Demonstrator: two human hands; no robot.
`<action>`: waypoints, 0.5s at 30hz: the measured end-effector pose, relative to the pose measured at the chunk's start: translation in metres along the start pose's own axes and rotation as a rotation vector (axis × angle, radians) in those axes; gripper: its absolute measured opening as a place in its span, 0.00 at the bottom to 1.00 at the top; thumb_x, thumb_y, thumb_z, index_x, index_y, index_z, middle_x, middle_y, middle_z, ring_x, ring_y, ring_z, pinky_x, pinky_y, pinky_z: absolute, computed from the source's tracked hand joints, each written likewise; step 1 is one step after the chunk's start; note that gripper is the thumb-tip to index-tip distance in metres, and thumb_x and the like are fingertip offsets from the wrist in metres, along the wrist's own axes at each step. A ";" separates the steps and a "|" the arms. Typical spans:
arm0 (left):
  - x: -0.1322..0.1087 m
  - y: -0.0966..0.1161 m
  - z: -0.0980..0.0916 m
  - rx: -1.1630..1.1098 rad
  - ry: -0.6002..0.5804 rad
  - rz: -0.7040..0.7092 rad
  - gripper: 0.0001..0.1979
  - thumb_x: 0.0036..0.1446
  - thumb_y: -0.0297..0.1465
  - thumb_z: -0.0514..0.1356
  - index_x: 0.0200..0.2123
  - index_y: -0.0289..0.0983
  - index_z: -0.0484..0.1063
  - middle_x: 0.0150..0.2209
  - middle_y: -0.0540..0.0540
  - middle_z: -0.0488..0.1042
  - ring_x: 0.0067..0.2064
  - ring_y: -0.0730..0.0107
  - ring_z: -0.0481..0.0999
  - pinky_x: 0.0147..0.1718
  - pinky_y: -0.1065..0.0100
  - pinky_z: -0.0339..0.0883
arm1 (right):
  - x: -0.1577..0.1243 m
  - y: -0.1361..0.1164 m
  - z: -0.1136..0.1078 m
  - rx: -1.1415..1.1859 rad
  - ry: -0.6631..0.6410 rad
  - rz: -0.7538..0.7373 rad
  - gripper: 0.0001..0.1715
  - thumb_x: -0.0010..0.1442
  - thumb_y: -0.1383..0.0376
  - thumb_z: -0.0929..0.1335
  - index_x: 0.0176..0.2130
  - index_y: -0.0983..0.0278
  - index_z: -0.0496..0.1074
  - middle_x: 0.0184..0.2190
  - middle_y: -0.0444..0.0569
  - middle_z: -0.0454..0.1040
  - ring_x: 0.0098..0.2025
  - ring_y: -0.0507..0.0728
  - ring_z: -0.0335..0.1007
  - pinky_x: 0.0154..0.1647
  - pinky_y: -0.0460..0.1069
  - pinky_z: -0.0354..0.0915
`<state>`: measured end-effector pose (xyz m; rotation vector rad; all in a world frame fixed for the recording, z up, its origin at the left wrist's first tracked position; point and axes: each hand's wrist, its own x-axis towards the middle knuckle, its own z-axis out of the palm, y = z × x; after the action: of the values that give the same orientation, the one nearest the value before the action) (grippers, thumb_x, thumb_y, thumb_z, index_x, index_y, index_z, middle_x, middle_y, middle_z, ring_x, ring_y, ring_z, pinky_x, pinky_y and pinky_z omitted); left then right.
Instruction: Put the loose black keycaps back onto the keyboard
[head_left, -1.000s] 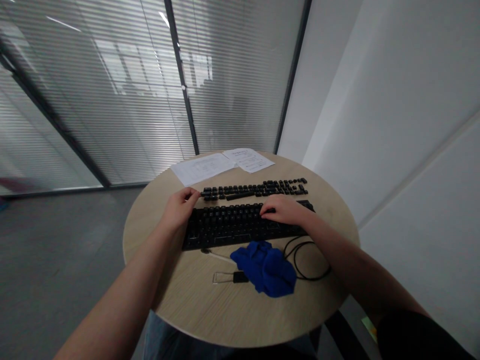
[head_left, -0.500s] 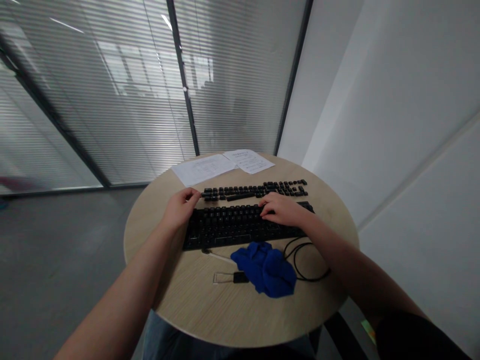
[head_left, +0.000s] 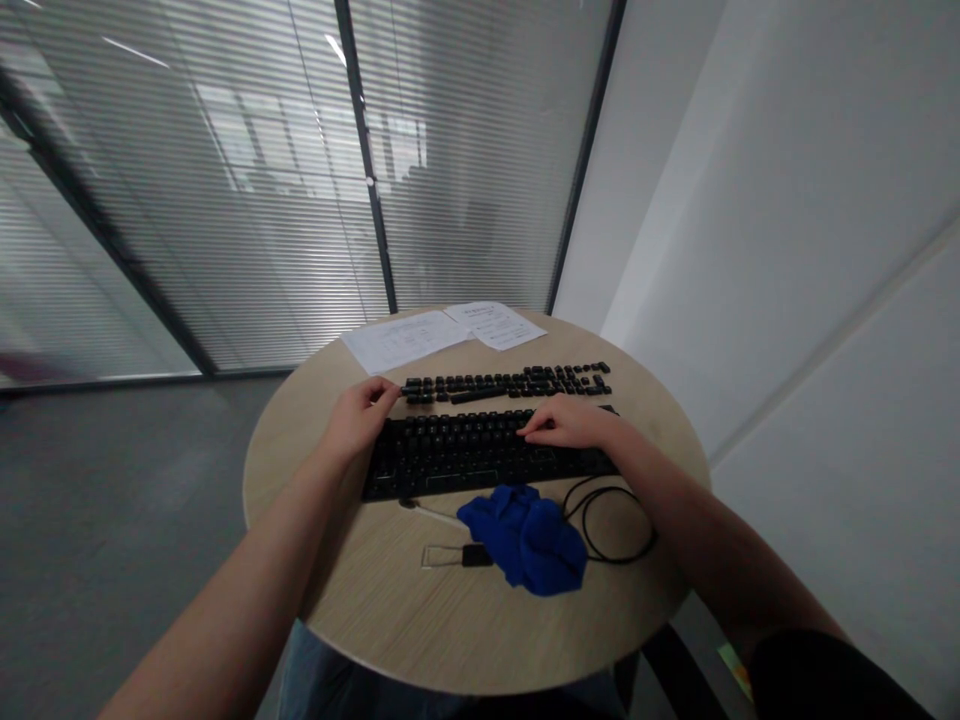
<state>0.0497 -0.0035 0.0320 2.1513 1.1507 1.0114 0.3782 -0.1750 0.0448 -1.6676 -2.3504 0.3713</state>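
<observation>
Keyboard (head_left: 457, 462) lies under right hand (head_left: 568, 421), loose keycaps (head_left: 489, 382) beyond

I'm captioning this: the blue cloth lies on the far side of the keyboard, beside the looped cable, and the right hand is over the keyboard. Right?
No: the head view shows the blue cloth on the near side of the keyboard, not the far one, beside the looped cable; the right hand is over the keyboard.
</observation>
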 end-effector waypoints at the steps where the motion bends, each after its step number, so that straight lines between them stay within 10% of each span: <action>1: 0.000 0.000 0.000 0.000 -0.005 0.000 0.17 0.55 0.46 0.56 0.30 0.38 0.75 0.29 0.49 0.76 0.33 0.63 0.71 0.37 0.64 0.64 | 0.000 -0.001 -0.001 0.003 -0.018 0.020 0.15 0.64 0.60 0.71 0.47 0.59 0.84 0.39 0.49 0.85 0.37 0.57 0.79 0.37 0.47 0.65; 9: -0.003 0.002 0.001 -0.015 -0.017 0.002 0.18 0.54 0.47 0.56 0.30 0.38 0.74 0.28 0.49 0.74 0.31 0.64 0.70 0.35 0.65 0.63 | 0.002 -0.006 -0.004 0.057 -0.057 0.095 0.17 0.63 0.57 0.70 0.47 0.59 0.84 0.40 0.49 0.85 0.35 0.56 0.78 0.36 0.47 0.64; 15: -0.002 0.002 0.000 0.016 -0.025 -0.005 0.18 0.54 0.48 0.56 0.30 0.39 0.74 0.28 0.49 0.75 0.32 0.64 0.71 0.35 0.65 0.62 | 0.002 -0.007 -0.009 0.126 -0.136 0.169 0.20 0.64 0.55 0.69 0.49 0.61 0.83 0.22 0.45 0.80 0.23 0.53 0.70 0.29 0.46 0.59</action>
<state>0.0503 -0.0067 0.0326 2.1662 1.1557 0.9732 0.3743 -0.1749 0.0558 -1.8379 -2.2301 0.6695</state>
